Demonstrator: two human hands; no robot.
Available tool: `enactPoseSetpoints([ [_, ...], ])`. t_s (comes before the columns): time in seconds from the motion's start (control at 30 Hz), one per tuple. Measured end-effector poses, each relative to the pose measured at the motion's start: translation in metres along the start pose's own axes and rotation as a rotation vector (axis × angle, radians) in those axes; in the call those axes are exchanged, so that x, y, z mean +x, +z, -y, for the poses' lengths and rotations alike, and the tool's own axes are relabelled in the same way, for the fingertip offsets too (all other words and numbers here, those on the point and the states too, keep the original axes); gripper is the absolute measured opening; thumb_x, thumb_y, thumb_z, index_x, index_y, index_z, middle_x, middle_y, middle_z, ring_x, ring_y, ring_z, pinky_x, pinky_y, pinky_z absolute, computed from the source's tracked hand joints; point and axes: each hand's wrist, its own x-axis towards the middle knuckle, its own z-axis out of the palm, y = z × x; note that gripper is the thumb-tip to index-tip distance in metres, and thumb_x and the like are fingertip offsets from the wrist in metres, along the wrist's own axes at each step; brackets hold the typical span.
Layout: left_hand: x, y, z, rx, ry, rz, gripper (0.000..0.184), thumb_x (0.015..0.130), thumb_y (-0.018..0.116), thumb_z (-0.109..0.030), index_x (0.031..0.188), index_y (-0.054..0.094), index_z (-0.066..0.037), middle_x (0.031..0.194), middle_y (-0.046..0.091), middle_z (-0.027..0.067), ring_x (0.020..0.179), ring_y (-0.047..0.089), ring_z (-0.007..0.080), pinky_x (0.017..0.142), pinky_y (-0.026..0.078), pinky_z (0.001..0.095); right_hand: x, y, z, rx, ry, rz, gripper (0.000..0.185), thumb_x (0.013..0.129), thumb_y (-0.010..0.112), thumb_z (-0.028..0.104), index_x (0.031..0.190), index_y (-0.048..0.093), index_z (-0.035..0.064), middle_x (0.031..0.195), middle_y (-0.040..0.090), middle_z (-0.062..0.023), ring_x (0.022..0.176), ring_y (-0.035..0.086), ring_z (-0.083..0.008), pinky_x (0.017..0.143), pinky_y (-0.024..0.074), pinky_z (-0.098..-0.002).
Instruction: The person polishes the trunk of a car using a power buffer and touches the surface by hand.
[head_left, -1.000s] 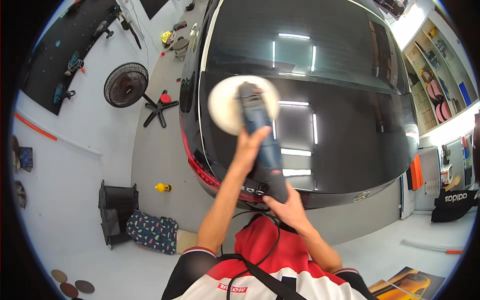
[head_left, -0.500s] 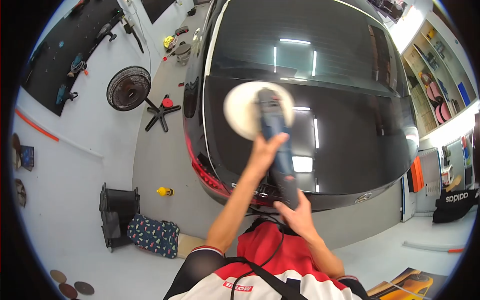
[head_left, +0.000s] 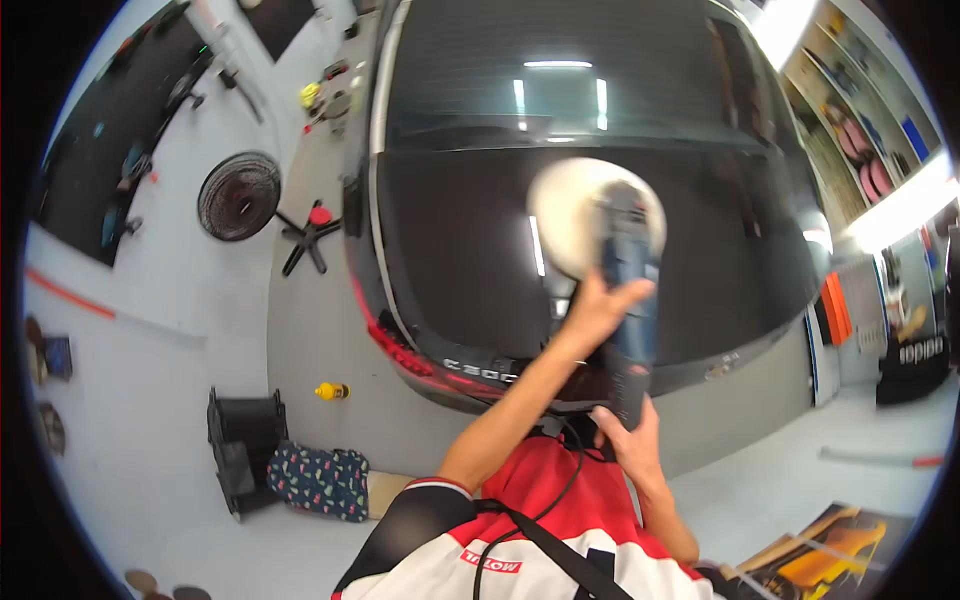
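A blue and black car polisher (head_left: pixel 630 290) with a round cream-white pad (head_left: pixel 562 212) is against the dark, glossy trunk lid (head_left: pixel 450 240) of a car. The pad looks smeared by motion. My left hand (head_left: pixel 603 315) is closed around the middle of the polisher's body, its thumb lying across the top. At the rear end, my right hand (head_left: pixel 632 438) grips the handle. A black power cord (head_left: pixel 578 455) runs from near that handle down over the red and white shirt. Above the lid lies the rear window (head_left: pixel 580 70), with ceiling lights mirrored in it.
To the left stand a black fan (head_left: pixel 240 197) and, on the floor, a yellow bottle (head_left: pixel 333 391). A black stool-like stand (head_left: pixel 247 445) and patterned cloth (head_left: pixel 318 482) are lower left. Shelves (head_left: pixel 850 110) line the right wall, above a black bag (head_left: pixel 912 370).
Both hands have carried the polisher to the right across the trunk lid, keeping their grip. The view has shifted slightly, so the car and fan appear further left.
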Motion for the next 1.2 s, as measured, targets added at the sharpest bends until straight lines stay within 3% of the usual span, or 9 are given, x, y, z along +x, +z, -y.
enactPoseSetpoints([
  [0.07, -0.009, -0.021, -0.009, -0.008, 0.033, -0.149, 0.051, 0.084, 0.078, -0.029, 0.118, 0.060, 0.003, 0.102, 0.067, 0.0104, 0.086, 0.065, 0.0179, 0.078, 0.056, 0.0337, 0.012, 0.001, 0.006, -0.026, -0.032, 0.091, 0.046, 0.089, 0.074, 0.010, 0.130, 0.055, 0.0018, 0.085, 0.065, -0.0059, 0.062, 0.061, -0.0118, 0.056, 0.0509, -0.0267],
  [0.17, -0.021, -0.050, -0.011, -0.239, -0.032, -0.313, 0.055, 0.090, 0.070, -0.027, 0.127, 0.049, 0.008, 0.109, 0.067, 0.0224, 0.091, 0.073, 0.0292, 0.075, 0.062, 0.0424, 0.038, -0.009, 0.005, -0.181, -0.198, 0.253, 0.055, 0.088, 0.079, 0.024, 0.131, 0.054, -0.0001, 0.094, 0.071, -0.0111, 0.080, 0.067, -0.0149, 0.072, 0.0545, -0.0320],
  [0.3, -0.036, -0.050, -0.011, -0.210, 0.026, -0.476, 0.064, 0.096, 0.059, -0.046, 0.130, 0.049, 0.006, 0.114, 0.067, 0.0188, 0.099, 0.069, 0.0286, 0.090, 0.059, 0.0453, 0.068, -0.035, 0.025, -0.241, -0.103, 0.490, 0.060, 0.093, 0.071, 0.045, 0.126, 0.056, -0.0022, 0.090, 0.071, -0.0166, 0.082, 0.070, -0.0258, 0.076, 0.0539, -0.0391],
  [0.47, -0.020, -0.002, -0.003, -0.215, 0.056, -0.537, 0.062, 0.096, 0.060, -0.046, 0.130, 0.050, 0.005, 0.114, 0.067, 0.0185, 0.099, 0.069, 0.0281, 0.090, 0.059, 0.0450, 0.085, -0.088, 0.036, -0.249, -0.104, 0.554, 0.055, 0.098, 0.065, 0.045, 0.128, 0.056, 0.0003, 0.088, 0.069, -0.0159, 0.080, 0.068, -0.0251, 0.076, 0.0522, -0.0394],
  [0.6, 0.024, 0.056, 0.013, -0.130, 0.002, -0.376, 0.062, 0.097, 0.060, -0.042, 0.132, 0.048, 0.007, 0.113, 0.067, 0.0197, 0.096, 0.071, 0.0275, 0.085, 0.061, 0.0434, 0.085, -0.144, 0.043, -0.205, -0.070, 0.437, 0.053, 0.099, 0.065, 0.042, 0.129, 0.056, 0.0000, 0.088, 0.069, -0.0142, 0.076, 0.067, -0.0216, 0.073, 0.0527, -0.0379],
  [0.67, 0.055, 0.096, 0.017, -0.105, -0.014, -0.280, 0.060, 0.095, 0.064, -0.039, 0.130, 0.048, 0.008, 0.110, 0.067, 0.0211, 0.092, 0.071, 0.0273, 0.081, 0.062, 0.0413, 0.085, -0.169, 0.044, -0.066, -0.008, 0.295, 0.039, 0.101, 0.063, 0.033, 0.121, 0.057, 0.0005, 0.083, 0.065, -0.0053, 0.064, 0.060, -0.0103, 0.061, 0.0514, -0.0283],
  [0.73, 0.090, 0.128, 0.023, -0.141, -0.050, -0.167, 0.055, 0.091, 0.071, -0.030, 0.127, 0.047, 0.004, 0.104, 0.063, 0.0158, 0.086, 0.069, 0.0242, 0.075, 0.060, 0.0380, 0.092, -0.192, 0.037, 0.001, 0.026, 0.195, 0.041, 0.101, 0.063, 0.035, 0.122, 0.056, 0.0004, 0.080, 0.063, -0.0039, 0.062, 0.061, -0.0083, 0.057, 0.0519, -0.0253],
  [0.93, 0.167, 0.198, 0.051, 0.017, -0.168, 0.028, 0.064, 0.086, 0.077, -0.038, 0.124, 0.050, 0.005, 0.101, 0.063, 0.0117, 0.087, 0.065, 0.0181, 0.075, 0.055, 0.0322, 0.106, -0.215, 0.040, 0.243, -0.095, -0.056, 0.032, 0.104, 0.058, 0.033, 0.109, 0.054, 0.0017, 0.076, 0.060, -0.0030, 0.057, 0.059, -0.0096, 0.053, 0.0500, -0.0258],
  [1.2, 0.113, 0.173, 0.042, -0.052, -0.085, -0.144, 0.057, 0.093, 0.066, -0.035, 0.128, 0.050, 0.007, 0.109, 0.068, 0.0214, 0.089, 0.072, 0.0278, 0.078, 0.062, 0.0403, 0.099, -0.229, 0.043, 0.061, 0.001, 0.176, 0.033, 0.103, 0.059, 0.031, 0.117, 0.055, 0.0016, 0.077, 0.060, -0.0026, 0.059, 0.058, -0.0094, 0.057, 0.0495, -0.0263],
])
